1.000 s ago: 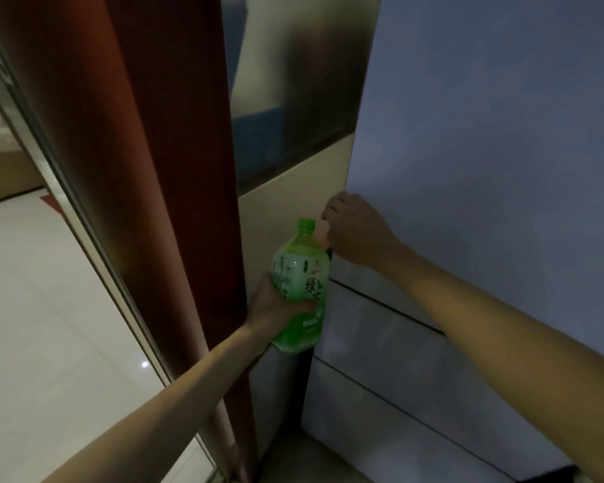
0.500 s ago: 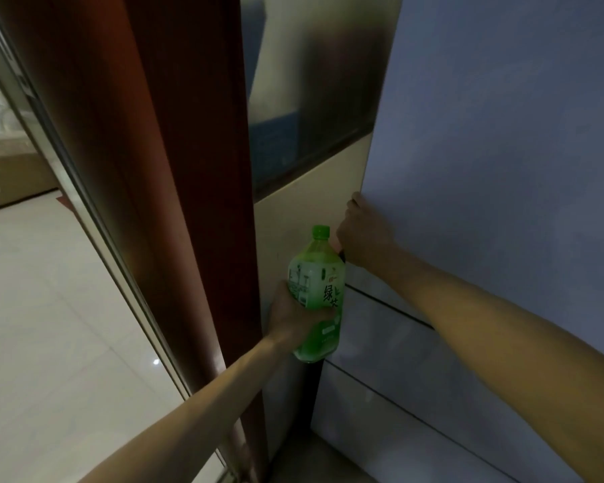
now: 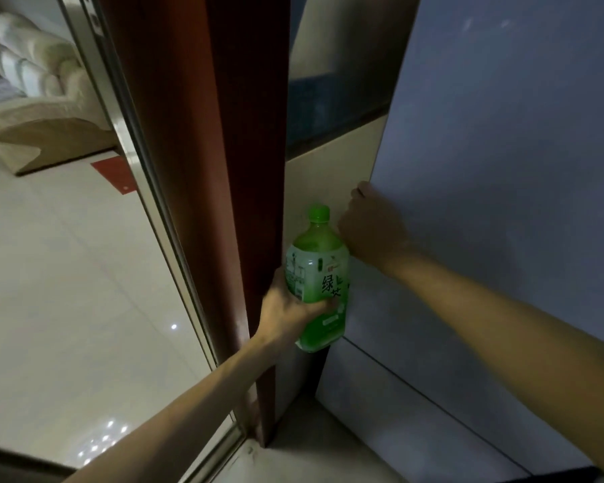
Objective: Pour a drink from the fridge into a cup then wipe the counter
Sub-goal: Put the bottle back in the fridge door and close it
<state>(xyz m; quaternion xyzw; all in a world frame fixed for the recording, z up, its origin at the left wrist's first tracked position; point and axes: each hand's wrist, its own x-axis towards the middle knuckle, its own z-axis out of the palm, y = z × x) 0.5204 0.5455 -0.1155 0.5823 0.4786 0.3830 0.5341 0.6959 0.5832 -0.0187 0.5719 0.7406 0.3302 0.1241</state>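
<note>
While the left hand (image 3: 288, 310) grips a green drink bottle (image 3: 319, 270) round its lower half, thumb across the front of the label and fingers hidden behind, the bottle stands upright in the air, rising above that hand with its green cap uppermost. It hangs in the narrow space between a reddish wooden door frame (image 3: 217, 169) on its left and the pale fridge door (image 3: 502, 169) on its right, its shoulder just beside the wrist of the right hand (image 3: 372, 226). The right hand holds the left edge of the fridge door, its fingers curled over that edge, above and to the right of the bottle's cap. Compared with a second ago, both grips and the bottle's place beneath the right hand are much the same, but the view has swung left, so more of the glossy tiled floor (image 3: 67, 273) shows and a cream sofa (image 3: 32, 81) has come into sight at the upper left.
</note>
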